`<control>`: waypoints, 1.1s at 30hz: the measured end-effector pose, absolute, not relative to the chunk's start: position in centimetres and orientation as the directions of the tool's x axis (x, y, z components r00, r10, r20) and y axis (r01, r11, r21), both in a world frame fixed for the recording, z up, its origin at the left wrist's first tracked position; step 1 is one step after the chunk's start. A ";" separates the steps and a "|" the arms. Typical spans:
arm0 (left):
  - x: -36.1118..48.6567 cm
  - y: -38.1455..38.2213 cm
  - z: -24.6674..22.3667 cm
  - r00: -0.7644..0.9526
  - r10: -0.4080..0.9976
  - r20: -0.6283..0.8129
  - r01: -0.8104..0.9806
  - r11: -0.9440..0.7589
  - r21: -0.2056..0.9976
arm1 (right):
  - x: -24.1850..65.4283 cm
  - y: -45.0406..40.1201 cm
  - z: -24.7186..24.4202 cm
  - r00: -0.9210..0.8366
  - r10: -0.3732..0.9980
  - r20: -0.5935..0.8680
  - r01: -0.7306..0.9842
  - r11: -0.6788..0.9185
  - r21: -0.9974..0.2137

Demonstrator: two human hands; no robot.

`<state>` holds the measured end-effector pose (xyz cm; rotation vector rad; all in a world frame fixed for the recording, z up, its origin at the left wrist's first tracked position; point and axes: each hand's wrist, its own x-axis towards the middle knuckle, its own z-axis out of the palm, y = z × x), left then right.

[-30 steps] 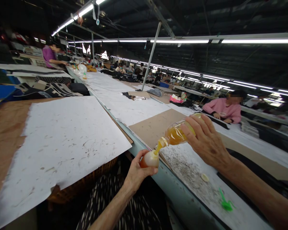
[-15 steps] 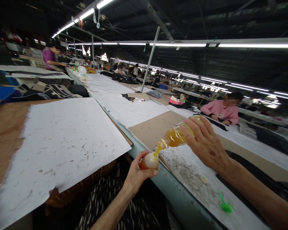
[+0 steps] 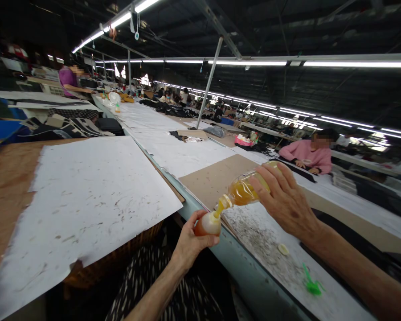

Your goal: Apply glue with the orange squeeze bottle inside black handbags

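Two hands are partly closed: the left hand round a small bottle, the right hand round a larger, tilted bottle just above. Yellow liquid runs between their mouths, apparently filling the lower one.

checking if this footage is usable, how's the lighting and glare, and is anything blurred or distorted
Head view: bright tube lights against a dark roof; small glare streaks on the tilted bottle; far tables and people too soft for detail; faces pixelated; right forearm looks stretched towards the frame edge; left hand and small bottle fairly clear.
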<state>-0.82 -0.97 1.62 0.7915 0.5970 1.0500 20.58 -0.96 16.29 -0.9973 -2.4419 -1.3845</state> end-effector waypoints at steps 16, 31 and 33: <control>-0.7 -0.9 1.4 0.381 0.923 -0.055 -0.511 0.260 0.819 | 20.8 -1.0 15.8 -0.753 0.481 0.450 0.636 0.354 0.686; -0.8 -1.1 1.7 0.369 0.926 -0.074 -0.507 0.268 0.819 | 20.8 -1.2 15.3 -0.727 0.524 0.443 0.659 0.354 0.663; -0.7 -1.1 1.7 0.373 0.925 -0.070 -0.509 0.267 0.818 | 20.8 -1.3 15.3 -0.726 0.523 0.446 0.660 0.348 0.666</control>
